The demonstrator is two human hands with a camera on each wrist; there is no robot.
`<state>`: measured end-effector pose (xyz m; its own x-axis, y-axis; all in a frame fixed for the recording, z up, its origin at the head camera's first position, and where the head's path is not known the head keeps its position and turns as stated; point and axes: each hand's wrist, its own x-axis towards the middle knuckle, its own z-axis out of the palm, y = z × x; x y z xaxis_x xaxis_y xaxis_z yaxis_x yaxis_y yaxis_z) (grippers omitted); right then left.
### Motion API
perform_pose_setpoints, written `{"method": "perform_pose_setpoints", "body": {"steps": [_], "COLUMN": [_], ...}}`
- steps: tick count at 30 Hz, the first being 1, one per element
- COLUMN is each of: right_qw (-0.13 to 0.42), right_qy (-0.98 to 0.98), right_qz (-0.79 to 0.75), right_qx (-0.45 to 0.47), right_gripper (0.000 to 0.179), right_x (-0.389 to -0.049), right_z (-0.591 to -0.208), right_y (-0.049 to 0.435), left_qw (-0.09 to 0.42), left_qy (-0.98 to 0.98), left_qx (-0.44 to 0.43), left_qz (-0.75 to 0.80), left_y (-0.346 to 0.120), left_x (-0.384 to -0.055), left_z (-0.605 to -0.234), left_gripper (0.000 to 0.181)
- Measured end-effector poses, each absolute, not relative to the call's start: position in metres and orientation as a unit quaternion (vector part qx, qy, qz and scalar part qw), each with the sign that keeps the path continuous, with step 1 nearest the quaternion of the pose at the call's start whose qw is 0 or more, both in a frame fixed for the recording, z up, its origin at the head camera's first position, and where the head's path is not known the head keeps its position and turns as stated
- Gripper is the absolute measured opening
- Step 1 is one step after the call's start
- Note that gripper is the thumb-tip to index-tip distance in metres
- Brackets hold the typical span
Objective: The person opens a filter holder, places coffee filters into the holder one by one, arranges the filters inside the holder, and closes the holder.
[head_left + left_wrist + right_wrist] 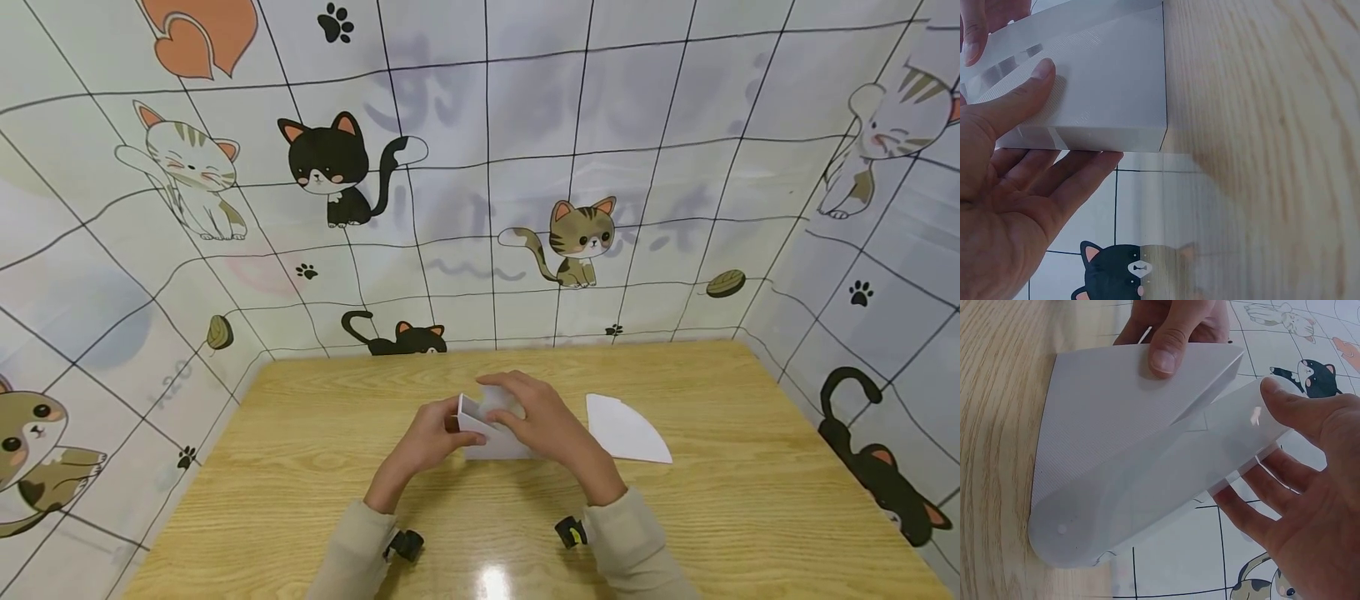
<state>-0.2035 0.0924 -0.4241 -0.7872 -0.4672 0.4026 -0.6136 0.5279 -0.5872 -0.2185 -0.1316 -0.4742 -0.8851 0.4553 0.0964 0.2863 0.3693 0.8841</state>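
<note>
A white wedge-sided box [491,448] with a slanted open top stands on the table between both hands. My left hand [432,435] grips its left end, with the thumb on the near face and the fingers behind the end wall. In the right wrist view, a long translucent plastic piece [1166,472] with a rounded end and a small round mark lies slantwise along the box's open edge. My right hand [542,417] holds the upper end of that piece, its thumb on one side and fingers on the other. The far inside of the box is hidden by the hands.
A flat white fan-shaped piece [626,429] lies on the wooden table [300,483] to the right of the hands. Beyond the table's back and sides hangs a white cat-patterned sheet [450,192]. Dark wrist cameras [405,545] sit by both sleeves.
</note>
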Motion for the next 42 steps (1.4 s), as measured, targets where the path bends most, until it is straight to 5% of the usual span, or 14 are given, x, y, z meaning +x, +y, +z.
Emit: {"method": "perform_pose_setpoints", "body": {"steps": [42], "right_qw": [0.052], "right_qy": [-0.864], "right_qz": [0.398], "right_qx": [0.303], "right_gripper": [0.052], "right_x": [-0.204], "right_z": [-0.412], "right_y": [0.113], "left_qw": [0.079], "left_qy": [0.834], "left_qx": [0.220], "left_qz": [0.500], "left_y": [-0.132], "left_x": [-0.218], "left_z": [-0.473], "left_gripper": [0.033]}}
